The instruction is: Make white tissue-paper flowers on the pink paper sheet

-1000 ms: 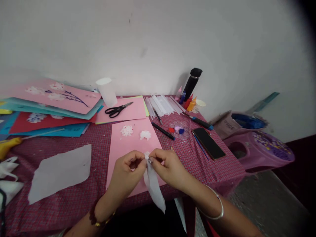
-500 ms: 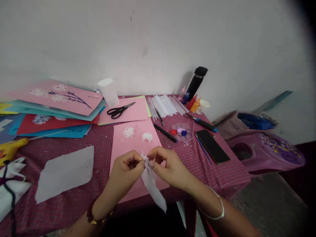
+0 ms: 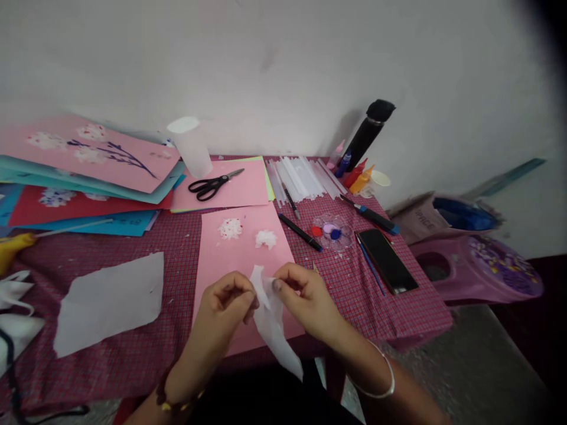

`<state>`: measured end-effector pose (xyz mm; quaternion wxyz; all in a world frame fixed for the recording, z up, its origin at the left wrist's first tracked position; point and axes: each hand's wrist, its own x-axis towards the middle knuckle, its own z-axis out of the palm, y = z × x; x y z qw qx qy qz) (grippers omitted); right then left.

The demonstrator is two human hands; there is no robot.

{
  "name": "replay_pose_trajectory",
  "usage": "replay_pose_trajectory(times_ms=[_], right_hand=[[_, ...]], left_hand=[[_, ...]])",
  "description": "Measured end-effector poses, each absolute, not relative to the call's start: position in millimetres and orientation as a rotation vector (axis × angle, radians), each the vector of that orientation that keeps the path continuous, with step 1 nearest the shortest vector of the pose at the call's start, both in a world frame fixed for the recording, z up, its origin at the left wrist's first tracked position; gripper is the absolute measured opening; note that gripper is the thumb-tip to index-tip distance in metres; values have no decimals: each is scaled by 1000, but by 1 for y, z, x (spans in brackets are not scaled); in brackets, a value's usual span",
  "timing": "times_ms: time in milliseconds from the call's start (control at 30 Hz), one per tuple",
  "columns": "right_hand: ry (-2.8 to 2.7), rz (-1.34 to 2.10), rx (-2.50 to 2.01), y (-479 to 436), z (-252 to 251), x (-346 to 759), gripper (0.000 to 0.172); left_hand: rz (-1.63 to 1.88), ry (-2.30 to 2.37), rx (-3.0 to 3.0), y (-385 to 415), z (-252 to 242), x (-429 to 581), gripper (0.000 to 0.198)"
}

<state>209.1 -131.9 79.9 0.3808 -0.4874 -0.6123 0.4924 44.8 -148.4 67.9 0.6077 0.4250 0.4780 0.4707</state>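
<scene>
A thin white strip of tissue [image 3: 274, 330] hangs between my hands above the pink sheet [image 3: 221, 265]. My right hand [image 3: 308, 298] pinches its upper end between thumb and index finger. Fingertips of my left hand [image 3: 228, 307] are pressed together at the strip's left edge; what they hold, if anything, is too small to tell. On the pink sheet, beyond my hands, lie a white tuft with red specks [image 3: 230, 228] and a plain white tuft [image 3: 266, 238].
Left are a torn white sheet [image 3: 110, 301], stacked painted cards [image 3: 110, 156] and a yellow glue gun [image 3: 13, 248]. Scissors [image 3: 212, 186] lie behind. To the right are a marker [image 3: 301, 232], paint palette [image 3: 332, 231], phone [image 3: 385, 260], cutter [image 3: 374, 217], paint bottles [image 3: 362, 179] and black bottle [image 3: 370, 133].
The tissue's upper part has opened out wider between my hands, and my fingertips are slightly farther apart. The camera view has shifted a little.
</scene>
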Motion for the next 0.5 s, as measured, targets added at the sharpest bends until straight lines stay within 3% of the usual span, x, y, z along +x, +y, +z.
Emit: replay_pose_trajectory(times_ms=[167, 333, 500], right_hand=[[-1644, 1262, -1266, -139, 84, 207, 15], [-1701, 1207, -1232, -144, 83, 208, 13], [-1261, 1275, -1236, -146, 68, 212, 13]], left_hand=[[837, 963, 1036, -144, 65, 43, 36], [718, 1149, 1205, -144, 79, 48, 27], [823, 1294, 1393, -155, 95, 35, 27]])
